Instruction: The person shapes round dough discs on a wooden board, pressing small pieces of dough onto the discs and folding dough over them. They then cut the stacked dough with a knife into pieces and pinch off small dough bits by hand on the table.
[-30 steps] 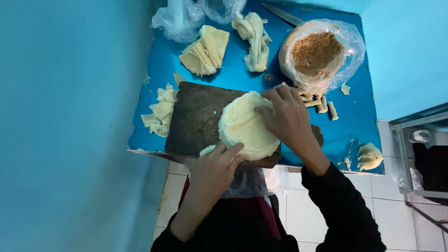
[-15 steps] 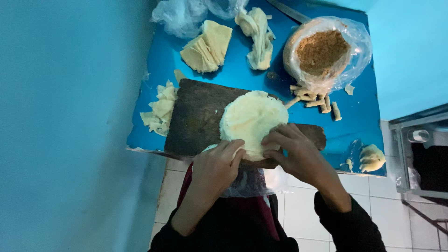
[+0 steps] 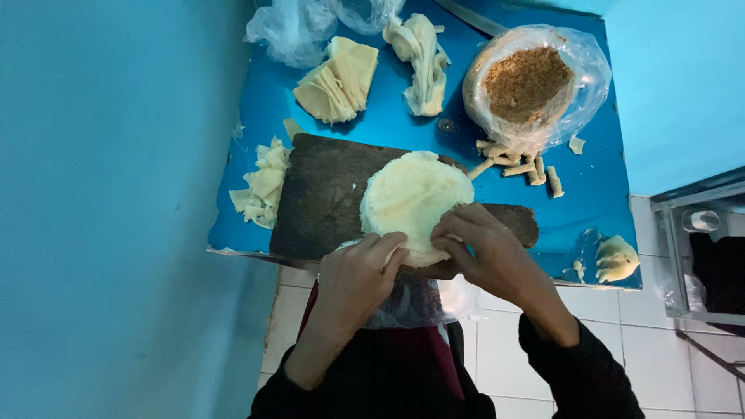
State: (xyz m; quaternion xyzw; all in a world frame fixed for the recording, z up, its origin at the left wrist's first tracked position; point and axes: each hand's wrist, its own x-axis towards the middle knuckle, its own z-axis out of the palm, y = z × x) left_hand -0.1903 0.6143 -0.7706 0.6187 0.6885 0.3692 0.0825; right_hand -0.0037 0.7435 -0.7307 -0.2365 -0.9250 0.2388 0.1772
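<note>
Dough disc [image 3: 415,198], pale and round, lies on the dark board [image 3: 326,194] at the blue tabletop's [image 3: 590,194] near edge. Both hands pinch its near rim: left hand [image 3: 358,275] with fingers curled over the edge, right hand [image 3: 485,252] just beside it, each grip narrow on the dough. Folded sheets [image 3: 337,81], cut strips [image 3: 520,163] and a bagged bowl of brown crumbs [image 3: 528,81] lie beyond.

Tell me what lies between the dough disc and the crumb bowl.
In the head view, small cut dough sticks lie on the blue table between the dough disc and the crumb bowl.
</note>
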